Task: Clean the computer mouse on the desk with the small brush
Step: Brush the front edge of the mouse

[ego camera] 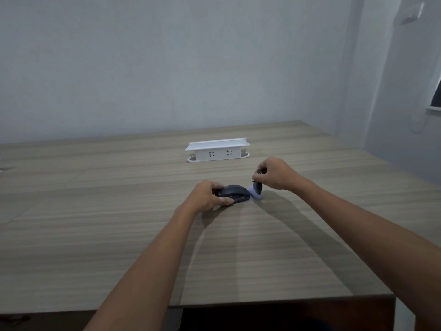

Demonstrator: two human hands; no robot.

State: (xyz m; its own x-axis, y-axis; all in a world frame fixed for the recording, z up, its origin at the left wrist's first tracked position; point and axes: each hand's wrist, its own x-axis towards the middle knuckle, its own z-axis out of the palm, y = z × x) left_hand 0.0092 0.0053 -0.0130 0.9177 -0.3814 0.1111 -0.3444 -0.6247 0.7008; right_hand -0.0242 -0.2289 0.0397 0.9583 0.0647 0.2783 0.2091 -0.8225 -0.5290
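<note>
While the left hand (207,195) clasps the mouse (235,192) at mid-frame on the bench (119,223), the right hand (276,174) grips the small brush (257,187), bristles down at the mouse's right end; brushing seems underway, and sweeping across its top likely follows.

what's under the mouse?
The computer mouse sits on the bare wood-grain desk, gripped by the left hand. Its underside is hidden, so whether anything lies beneath it is not visible.

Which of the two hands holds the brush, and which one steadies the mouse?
The right hand grips the brush, bristles down beside the mouse. The left hand grips the mouse on the desk.
</note>
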